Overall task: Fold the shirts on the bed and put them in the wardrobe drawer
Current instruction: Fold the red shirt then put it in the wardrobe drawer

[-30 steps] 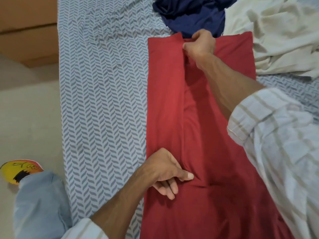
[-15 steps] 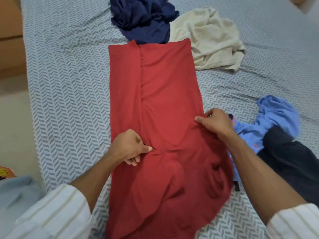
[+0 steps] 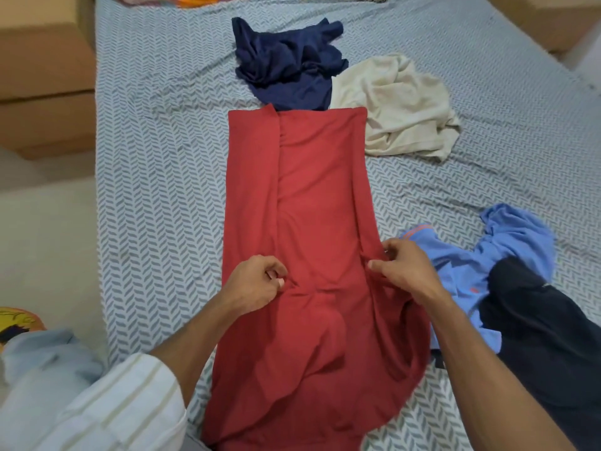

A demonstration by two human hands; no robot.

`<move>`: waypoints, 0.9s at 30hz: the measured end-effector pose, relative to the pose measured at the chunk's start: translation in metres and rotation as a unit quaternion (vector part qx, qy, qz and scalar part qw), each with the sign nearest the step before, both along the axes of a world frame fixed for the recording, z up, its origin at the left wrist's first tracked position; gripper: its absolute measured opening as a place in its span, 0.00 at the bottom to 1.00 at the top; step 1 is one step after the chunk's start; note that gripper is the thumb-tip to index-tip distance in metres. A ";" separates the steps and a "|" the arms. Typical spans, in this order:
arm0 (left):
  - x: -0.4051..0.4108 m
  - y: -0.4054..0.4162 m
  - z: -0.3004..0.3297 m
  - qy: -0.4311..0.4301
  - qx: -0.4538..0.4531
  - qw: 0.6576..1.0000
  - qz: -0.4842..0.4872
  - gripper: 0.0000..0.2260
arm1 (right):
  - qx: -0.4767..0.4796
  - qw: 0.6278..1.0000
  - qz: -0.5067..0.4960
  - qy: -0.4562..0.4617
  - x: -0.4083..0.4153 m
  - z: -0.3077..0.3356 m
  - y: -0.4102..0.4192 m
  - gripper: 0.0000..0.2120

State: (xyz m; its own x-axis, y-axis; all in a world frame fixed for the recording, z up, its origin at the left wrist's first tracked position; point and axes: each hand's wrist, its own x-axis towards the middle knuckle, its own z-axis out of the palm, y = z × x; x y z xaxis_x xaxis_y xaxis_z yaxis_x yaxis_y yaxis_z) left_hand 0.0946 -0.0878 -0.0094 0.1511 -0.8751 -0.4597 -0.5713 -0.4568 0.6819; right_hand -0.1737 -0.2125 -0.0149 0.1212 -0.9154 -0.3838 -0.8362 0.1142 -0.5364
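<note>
The right hand [image 3: 405, 271], which a second ago was up at the far end of the long red cotton shirt [image 3: 312, 222], pressing the fold near its top edge, has come back down and now pinches the cloth at the shirt's right edge, about level with the left hand [image 3: 257, 284]. The left hand has hardly shifted; its fingers are curled and pinching a small tuck of red fabric on the left side. Both side panels look already folded inward into a narrow strip, so I'd guess the crosswise fold comes next, lifting the near half up over the far half.

The red shirt lies lengthwise down the middle of the bed [image 3: 156, 157], its lower end bunched at the near edge. Toward the far end sit a crumpled navy shirt [image 3: 286, 66] and a cream shirt [image 3: 396, 105], touching each other; a light blue shirt [image 3: 471, 255] and a dark garment [image 3: 536, 320] lie at the near right. All four look unfolded, so most of the task remains.

I see no readable writing or brand; a tiny red mark on the blue shirt is too small to make out.
</note>
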 end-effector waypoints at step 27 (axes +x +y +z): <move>0.009 -0.007 -0.001 0.218 0.025 0.954 0.204 0.22 | -0.123 0.963 0.227 0.072 0.127 0.011 0.064 0.13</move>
